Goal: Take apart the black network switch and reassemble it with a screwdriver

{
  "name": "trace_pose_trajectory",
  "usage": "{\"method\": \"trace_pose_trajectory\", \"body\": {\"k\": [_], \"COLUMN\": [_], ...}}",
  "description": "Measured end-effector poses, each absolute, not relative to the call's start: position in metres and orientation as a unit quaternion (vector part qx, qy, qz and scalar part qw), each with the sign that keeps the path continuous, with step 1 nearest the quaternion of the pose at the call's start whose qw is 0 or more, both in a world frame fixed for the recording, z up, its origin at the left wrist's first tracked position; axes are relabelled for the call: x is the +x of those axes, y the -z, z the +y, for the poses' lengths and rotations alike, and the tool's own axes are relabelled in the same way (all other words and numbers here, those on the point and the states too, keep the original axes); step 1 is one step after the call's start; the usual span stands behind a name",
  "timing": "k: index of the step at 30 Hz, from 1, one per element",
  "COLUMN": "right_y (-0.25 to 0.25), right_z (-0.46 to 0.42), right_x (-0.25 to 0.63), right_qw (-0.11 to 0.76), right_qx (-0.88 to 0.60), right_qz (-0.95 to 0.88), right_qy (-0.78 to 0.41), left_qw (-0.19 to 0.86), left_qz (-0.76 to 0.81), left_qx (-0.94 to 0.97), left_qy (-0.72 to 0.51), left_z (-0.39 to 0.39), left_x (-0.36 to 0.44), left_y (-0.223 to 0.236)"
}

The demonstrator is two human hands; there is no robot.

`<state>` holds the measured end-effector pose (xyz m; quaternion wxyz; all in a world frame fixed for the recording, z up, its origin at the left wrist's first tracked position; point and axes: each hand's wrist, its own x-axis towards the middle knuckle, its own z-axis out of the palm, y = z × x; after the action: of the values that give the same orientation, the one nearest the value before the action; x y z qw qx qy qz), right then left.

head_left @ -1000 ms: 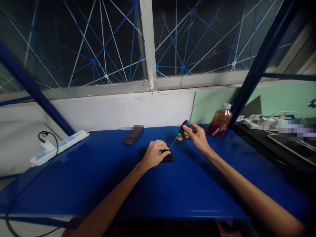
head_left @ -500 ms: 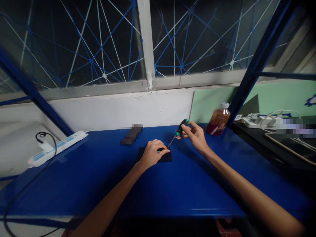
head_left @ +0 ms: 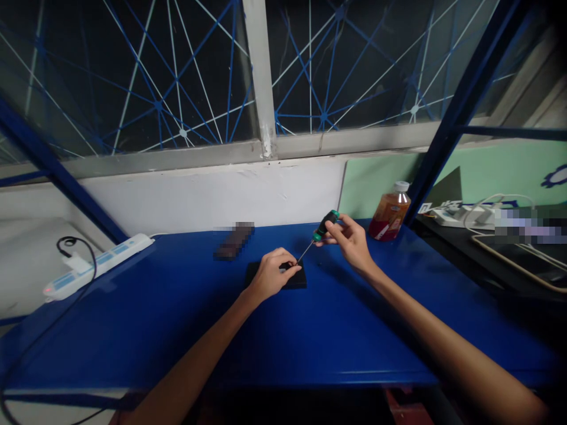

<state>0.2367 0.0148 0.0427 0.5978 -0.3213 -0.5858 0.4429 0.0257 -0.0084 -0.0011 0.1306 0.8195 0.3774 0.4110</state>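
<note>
My right hand (head_left: 349, 239) is closed round the green and black handle of a screwdriver (head_left: 328, 223). Its thin metal shaft slants down to the left, and the tip meets the fingertips of my left hand (head_left: 275, 270). Thumb and forefinger of that hand are pinched at the tip; whatever they hold is too small to make out. Beneath the left hand lies a flat black box-like object (head_left: 296, 282) on the blue table (head_left: 283, 336), largely covered by the hand. A tiny dark speck (head_left: 319, 264) sits on the table to the right of the box.
Behind my left hand lies a dark, blurred-out slab (head_left: 234, 241). A bottle (head_left: 390, 212) with a white cap stands at the back right. To the left is a white power strip (head_left: 101, 265) with a black cable. On the right, a black surface carries cables and another power strip (head_left: 465, 217).
The whole view has shifted slightly. Both hands keep nearly the same pose, with the screwdriver tip still at the left fingertips.
</note>
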Motion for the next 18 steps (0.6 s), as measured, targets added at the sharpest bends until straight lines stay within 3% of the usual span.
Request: {"method": "trace_pose_trajectory", "body": {"k": [18], "right_y": [-0.043], "right_z": [0.004], "right_x": [0.229], "right_qw": [0.585], "right_qx": [-0.289], "right_qz": [-0.638], "right_qy": [-0.41], "left_qw": [0.124], "left_qz": [0.403], "left_qx": [0.819], "left_qy": [-0.388], "left_z": [-0.006], "left_x": [0.025], "left_y": [0.004]}}
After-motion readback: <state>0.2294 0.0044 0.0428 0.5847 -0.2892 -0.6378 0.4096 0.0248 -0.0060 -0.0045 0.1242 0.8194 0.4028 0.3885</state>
